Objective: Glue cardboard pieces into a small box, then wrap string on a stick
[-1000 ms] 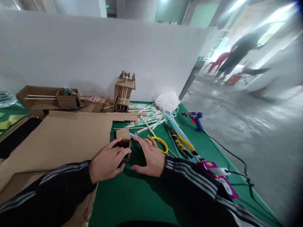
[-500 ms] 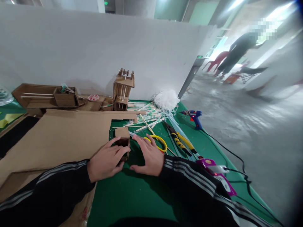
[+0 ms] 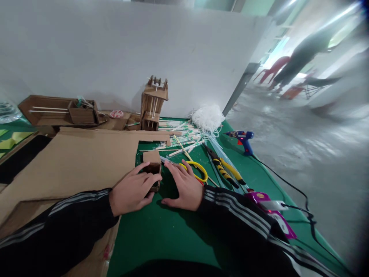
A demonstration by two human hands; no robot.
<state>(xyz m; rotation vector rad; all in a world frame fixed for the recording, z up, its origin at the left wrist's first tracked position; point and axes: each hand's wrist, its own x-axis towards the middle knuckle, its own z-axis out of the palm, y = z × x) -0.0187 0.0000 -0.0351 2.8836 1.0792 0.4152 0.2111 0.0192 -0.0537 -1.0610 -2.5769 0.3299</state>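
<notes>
A small open cardboard box (image 3: 156,167) stands on the green table, and my left hand (image 3: 134,190) is closed round its left and near sides, the index fingertip over its right wall. Just behind the box lies a small square cardboard piece (image 3: 152,156). My right hand (image 3: 184,186) rests to the right of the box, apart from it, fingers stretched and thumb spread, holding nothing. Beyond its fingers are yellow-handled scissors (image 3: 201,168), their far parts partly hidden by the hand.
Large cardboard sheets (image 3: 95,161) cover the left side. Pliers (image 3: 221,165), a blue glue gun (image 3: 243,140) and a purple power strip (image 3: 272,213) lie at right. Behind are wrapped sticks (image 3: 184,132), white string (image 3: 209,117) and a cardboard tower (image 3: 152,104). A person (image 3: 307,54) stands far right.
The view has shifted slightly, so the table's contents sit a little further right and higher. My left hand stays on the box; my right hand stays spread beside it.
</notes>
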